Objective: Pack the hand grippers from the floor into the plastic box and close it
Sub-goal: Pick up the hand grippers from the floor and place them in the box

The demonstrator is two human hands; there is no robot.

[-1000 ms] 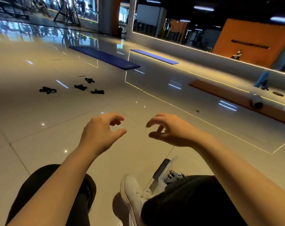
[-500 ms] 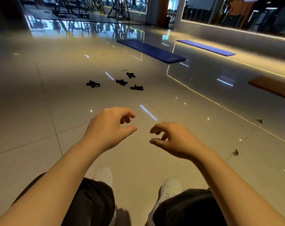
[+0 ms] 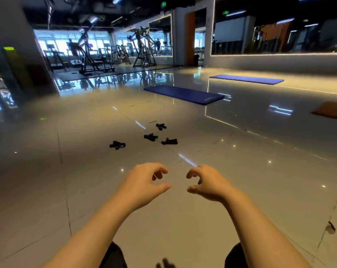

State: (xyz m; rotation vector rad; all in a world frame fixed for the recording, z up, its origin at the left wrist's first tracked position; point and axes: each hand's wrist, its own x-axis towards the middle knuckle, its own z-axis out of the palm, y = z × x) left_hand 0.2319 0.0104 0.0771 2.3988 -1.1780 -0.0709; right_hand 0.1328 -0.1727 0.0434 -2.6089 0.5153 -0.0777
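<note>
Reaching out over the tiled floor (image 3: 260, 190), I hold both arms forward and side by side. My left hand (image 3: 142, 182) has its fingers (image 3: 160, 169) loosely curled, thumb jutting toward the other hand, and nothing between them. My right hand (image 3: 208, 183) mirrors it: fingers curled inward, thumb pointing left, holding nothing. The two hands are near each other but apart, and neither touches the floor.

Four black grippers lie on the floor well ahead of my hands. One gripper (image 3: 117, 145) lies alone at the left. The second (image 3: 150, 136) is to its right, the third (image 3: 169, 141) just beside that, a little nearer to me, and the fourth (image 3: 161, 126) is farthest away. None touches another. The box is not in view.

Beyond the grippers a blue mat (image 3: 185, 94) lies flat on the floor, and a second blue mat (image 3: 246, 79) lies farther off at the right. An orange-brown mat (image 3: 331, 113) shows at the right edge. Gym machines (image 3: 142, 47) stand at the back before bright windows, and a mirror wall (image 3: 279, 33) edged with a light strip runs along the right. My knees (image 3: 115, 256) in dark cloth show at the bottom edge. A chip mars a tile (image 3: 330, 228) at the lower right.
</note>
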